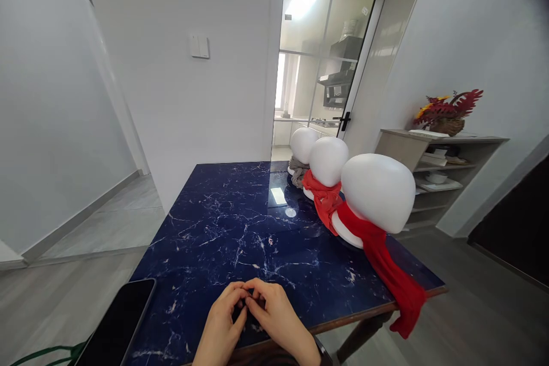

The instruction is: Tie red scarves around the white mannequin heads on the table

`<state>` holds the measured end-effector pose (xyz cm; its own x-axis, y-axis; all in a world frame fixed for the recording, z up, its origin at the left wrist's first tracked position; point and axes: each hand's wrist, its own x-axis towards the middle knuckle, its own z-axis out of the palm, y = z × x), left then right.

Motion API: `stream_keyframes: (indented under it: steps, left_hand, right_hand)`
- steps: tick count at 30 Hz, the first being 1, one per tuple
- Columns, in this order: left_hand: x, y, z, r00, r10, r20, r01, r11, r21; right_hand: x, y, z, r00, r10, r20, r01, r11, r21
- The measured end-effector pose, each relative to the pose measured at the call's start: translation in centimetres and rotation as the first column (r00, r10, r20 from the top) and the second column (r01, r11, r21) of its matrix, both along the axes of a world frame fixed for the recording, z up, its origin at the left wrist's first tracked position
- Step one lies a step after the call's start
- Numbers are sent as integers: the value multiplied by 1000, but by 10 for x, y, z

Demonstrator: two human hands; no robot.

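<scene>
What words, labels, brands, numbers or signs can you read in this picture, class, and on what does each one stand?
None can be read.
The phone screen is dark and blank.
The light switch is unmarked.
The books on the shelf are too small and blurred to read.
The mannequin heads are plain white.

Setting: a home, dining area beside a kitchen.

- Glass sliding door [326, 51], black-framed, opening onto a kitchen: range hood [343, 48], cooktop and pale cabinets visible behind it.
- Counter [240, 223]: dark blue marble-patterned top on wooden legs, placed against a plain white wall.
- Wall switch [199, 46], domestic type, on that wall.
- Open shelf unit [437, 171] at right, holding books and small dishes.
- Basket of red and yellow artificial leaves [448, 111] on top of the shelf unit.
- Floor: grey tile, pale skirting board.
- Three white foam mannequin heads [377, 191] with scarves, the only non-household items.
</scene>
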<state>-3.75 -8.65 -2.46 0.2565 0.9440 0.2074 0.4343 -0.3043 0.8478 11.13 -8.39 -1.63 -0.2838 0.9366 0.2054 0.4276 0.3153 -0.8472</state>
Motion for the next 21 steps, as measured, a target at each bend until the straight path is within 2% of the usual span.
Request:
stream_keyframes:
  steps: [21]
  left_hand:
    - [2, -4, 7, 1000, -1, -13, 1, 1000, -2]
  right_hand:
    - [0, 2, -5, 1000, 3, 24, -3, 1000, 6]
